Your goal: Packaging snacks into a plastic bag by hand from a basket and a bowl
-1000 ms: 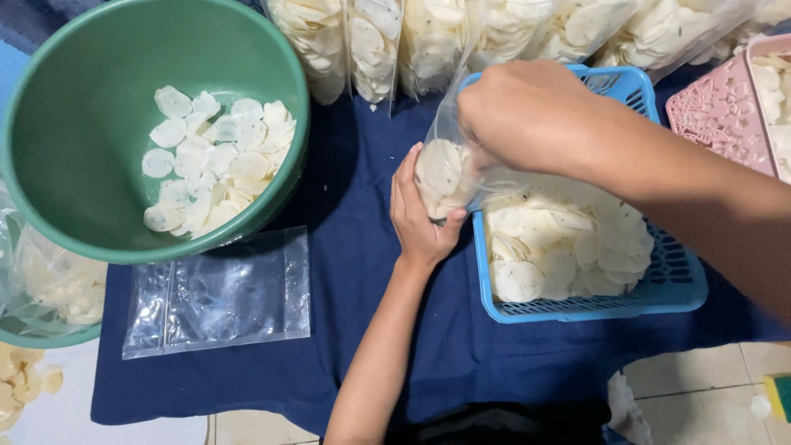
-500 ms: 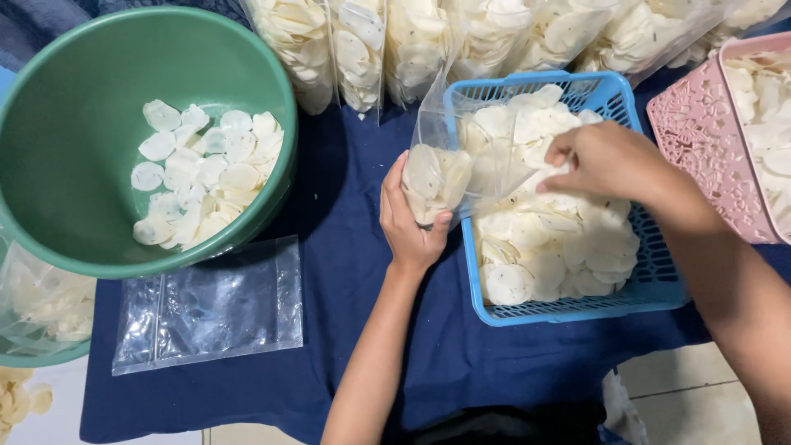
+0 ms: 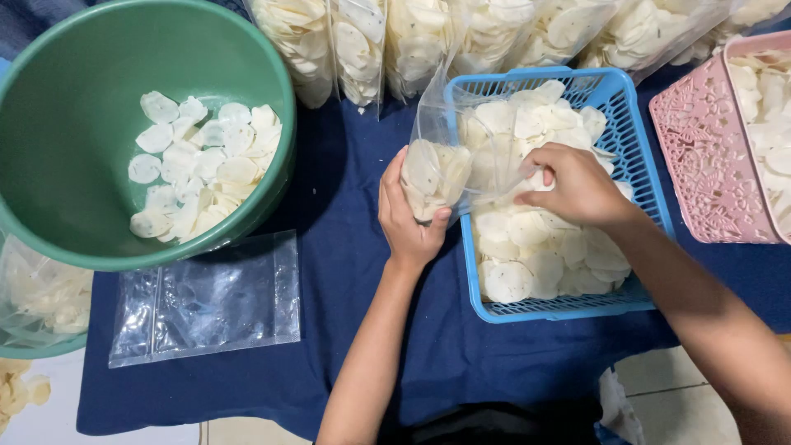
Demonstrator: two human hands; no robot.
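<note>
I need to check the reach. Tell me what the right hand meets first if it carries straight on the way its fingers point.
The right hand points left, so it would likely meet the clear plastic bag held by the left hand. Depth is uncertain.

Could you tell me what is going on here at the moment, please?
A person is bagging pale round chips. The left hand cups a clear plastic bag, partly filled, beside the blue basket. The right hand rests on the chips in that basket, at the bag's mouth. A green bowl with more chips, a pile of empty bags and a row of filled bags lie on the dark blue cloth.
</note>
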